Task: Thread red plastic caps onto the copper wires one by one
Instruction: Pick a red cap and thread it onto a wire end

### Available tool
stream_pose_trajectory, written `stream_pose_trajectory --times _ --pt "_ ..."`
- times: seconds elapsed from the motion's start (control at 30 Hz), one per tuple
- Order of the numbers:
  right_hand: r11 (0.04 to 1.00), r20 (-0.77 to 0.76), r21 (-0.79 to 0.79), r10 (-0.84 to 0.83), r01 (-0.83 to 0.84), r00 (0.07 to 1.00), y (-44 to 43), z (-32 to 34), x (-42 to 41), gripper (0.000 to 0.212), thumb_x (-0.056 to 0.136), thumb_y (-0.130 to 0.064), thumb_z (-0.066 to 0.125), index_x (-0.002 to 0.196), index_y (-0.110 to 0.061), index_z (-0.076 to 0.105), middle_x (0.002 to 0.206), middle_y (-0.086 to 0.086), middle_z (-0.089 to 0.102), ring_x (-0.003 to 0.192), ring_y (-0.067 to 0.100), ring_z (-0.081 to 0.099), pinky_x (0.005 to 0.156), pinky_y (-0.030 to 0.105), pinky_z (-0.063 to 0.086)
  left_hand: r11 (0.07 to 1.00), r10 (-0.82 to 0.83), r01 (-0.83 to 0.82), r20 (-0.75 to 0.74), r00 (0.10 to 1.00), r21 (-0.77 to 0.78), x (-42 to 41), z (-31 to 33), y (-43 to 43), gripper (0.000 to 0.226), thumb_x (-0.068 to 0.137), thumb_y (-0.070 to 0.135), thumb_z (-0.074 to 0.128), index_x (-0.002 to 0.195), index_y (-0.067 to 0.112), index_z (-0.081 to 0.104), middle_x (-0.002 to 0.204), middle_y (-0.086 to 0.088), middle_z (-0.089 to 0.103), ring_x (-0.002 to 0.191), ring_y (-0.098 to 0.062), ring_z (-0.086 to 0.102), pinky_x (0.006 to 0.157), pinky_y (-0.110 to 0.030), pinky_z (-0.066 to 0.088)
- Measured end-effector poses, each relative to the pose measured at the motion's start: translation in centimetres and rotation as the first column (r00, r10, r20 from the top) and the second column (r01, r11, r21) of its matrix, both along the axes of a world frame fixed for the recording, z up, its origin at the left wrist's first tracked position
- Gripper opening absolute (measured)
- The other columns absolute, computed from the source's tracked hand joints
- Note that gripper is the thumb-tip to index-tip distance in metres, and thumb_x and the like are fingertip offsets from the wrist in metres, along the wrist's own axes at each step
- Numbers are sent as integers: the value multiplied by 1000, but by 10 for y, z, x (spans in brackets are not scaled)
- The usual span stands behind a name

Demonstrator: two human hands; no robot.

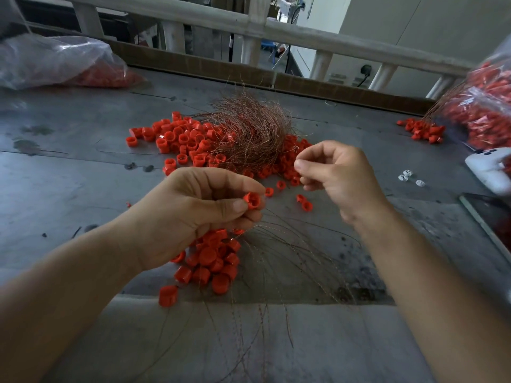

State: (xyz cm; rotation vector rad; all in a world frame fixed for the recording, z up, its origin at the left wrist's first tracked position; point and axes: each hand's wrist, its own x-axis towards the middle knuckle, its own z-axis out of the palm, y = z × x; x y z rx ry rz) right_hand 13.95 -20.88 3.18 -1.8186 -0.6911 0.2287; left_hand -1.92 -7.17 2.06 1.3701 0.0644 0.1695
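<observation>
Left hand is pinching a round, hollow, glossy red cap; right hand is curling its fingers, what it holds unclear.

Left hand and right hand hover close together, fingers curled in pinches

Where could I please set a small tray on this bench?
Free: left of the loose red caps, in front of the plastic bag; also between the copper wire bundle and the spilled caps at right. Crowded: the middle, down to the near cap cluster.
</observation>
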Motion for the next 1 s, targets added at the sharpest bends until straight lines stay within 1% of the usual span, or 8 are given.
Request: stream_pose_trajectory --times 0.07,0.13,0.2,0.27,0.33,0.47,0.63,1.0 --pt "985 -228 161 93 -56 969 -1 7 -5 16 80 0 62 71 -12 60 59 -2 61 50 5 57 49 19 49 1000 16 -16 0 1000 14 0 1 -1 21 66 5 68 81 17 76 79 -4 72 73 -13 69 64 -18 54" --pt "960 -378 260 201 -105 904 -1 12 -12 13 83 1 57 76 -10 61 58 -1 62 49 6 58 48 18 49 999 38 -38 -3 999 24 0 1 -1 25 63 7 61 80 18 76 78 -3 72 73 -12 69 64 -18 54" --pt "940 -456 307 280 -146 844 -1 14 -18 10 80 -1 57 81 -9 63 58 -1 63 49 5 59 47 17 50 998 52 -52 -3 999 30 0 1 -2 26 62 7 60 79 19 76 78 -3 73 73 -12 69 64 -17 54" --pt "925 -503 342 328 -164 800 0 16 -22 11 70 -7 59 80 -7 63 57 1 64 48 5 60 46 17 50 997 62 -62 -4 998 36 0 2 -2 27 62 7 59 79 20 76 77 -3 72 73 -11 69 63 -17 54" --pt "919 -527 357 346 -167 776 1 17 -26 15 65 -12 58 78 -5 60 58 3 65 48 7 61 44 18 50 997 69 -69 -7 998 47 1 1 -2 27 62 8 60 79 20 76 77 -3 72 73 -11 69 64 -17 53" --pt "919 -549 352 358 -180 755 2 15 -28 17 64 -13 58 79 -5 57 59 5 66 48 8 62 44 19 50 996 68 -68 -2 998 49 1 2 -2 27 62 9 60 80 20 76 76 -3 72 72 -11 69 64 -17 53" --pt "912 -528 351 380 -212 760 3 14 -30 18 66 -12 56 83 -10 62 58 4 65 48 7 61 44 19 51 996 85 -85 8 996 30 2 2 -2 27 61 9 60 81 19 76 76 -3 73 72 -11 69 63 -17 53" --pt "905 -529 333 411 -263 743 2 10 -31 19 65 -12 59 83 -5 60 63 6 67 54 12 64 48 21 52 988 148 -148 17 989 35 2 2 -2 29 61 7 60 83 19 75 78 -5 73 71 -11 69 61 -16 53"
